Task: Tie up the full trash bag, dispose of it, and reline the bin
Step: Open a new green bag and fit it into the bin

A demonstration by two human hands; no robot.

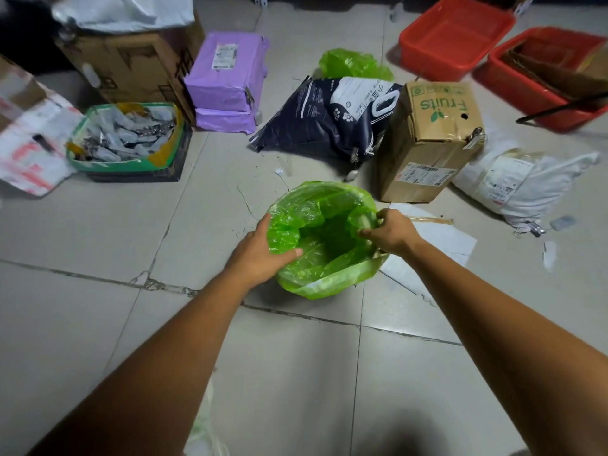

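The left hand (261,253) grips the green liner (329,200) at the bin's (320,284) left rim, while the right hand (391,232) pinches it at the right.

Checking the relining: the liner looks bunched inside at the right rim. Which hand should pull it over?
Probably the right hand: its fingers pinch the green liner at that rim, while the left hand grips the opposite side.

Back-room storage, by the look of it: label-bearing purple parcels (227,77) at eleven o'clock, a "Fruits" carton (427,139) at one o'clock and red plastic crates (455,37) at two o'clock crowded the cracked tile floor (98,241).
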